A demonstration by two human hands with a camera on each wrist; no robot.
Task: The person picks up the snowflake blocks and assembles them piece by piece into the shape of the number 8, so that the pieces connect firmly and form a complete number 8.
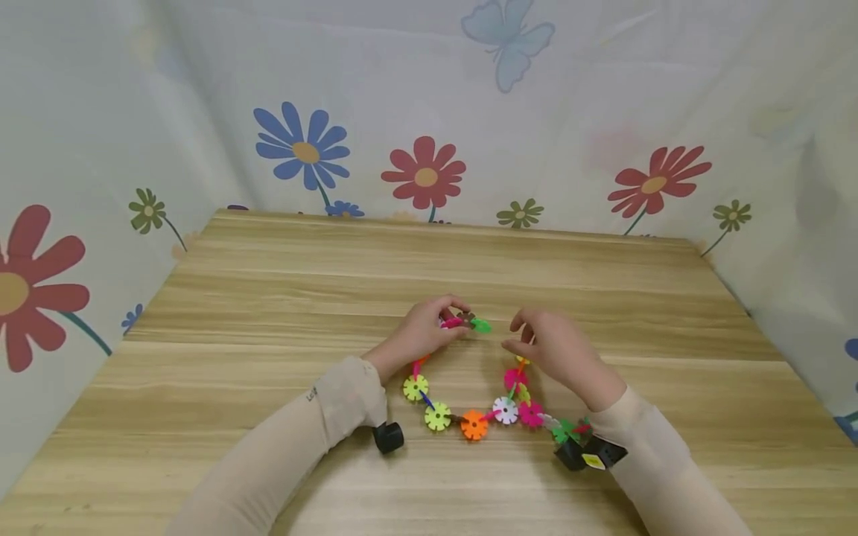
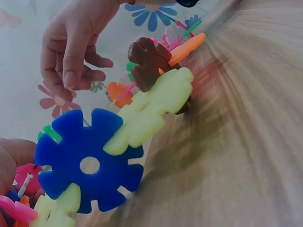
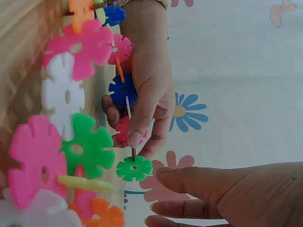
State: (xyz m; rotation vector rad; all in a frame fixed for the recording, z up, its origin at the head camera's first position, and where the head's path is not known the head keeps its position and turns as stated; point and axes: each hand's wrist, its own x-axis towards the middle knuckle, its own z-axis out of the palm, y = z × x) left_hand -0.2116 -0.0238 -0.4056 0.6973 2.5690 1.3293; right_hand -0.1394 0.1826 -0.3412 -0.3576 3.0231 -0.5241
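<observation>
A chain of slotted plastic snowflake discs (image 1: 474, 425) in several colours curves over the wooden table between the hands. My left hand (image 1: 422, 327) pinches a pink disc (image 3: 124, 130) near one end of the chain, between thumb and fingers. Past the fingertips, a brown disc links to a green disc (image 1: 480, 325) at that end. To the right, my right hand (image 1: 556, 342) hovers with fingers loosely bent and apart, holding nothing, a short gap from the green disc. Large in the left wrist view, a blue disc (image 2: 61, 146) joins two pale yellow ones.
The wooden table (image 1: 268, 298) reaches back to a white cloth wall (image 1: 375, 59) printed with flowers and a butterfly. A branch of the chain with a green disc (image 1: 565, 432) runs beside the right wrist's black camera (image 1: 570, 454). Another black camera (image 1: 389, 438) sits at the left wrist.
</observation>
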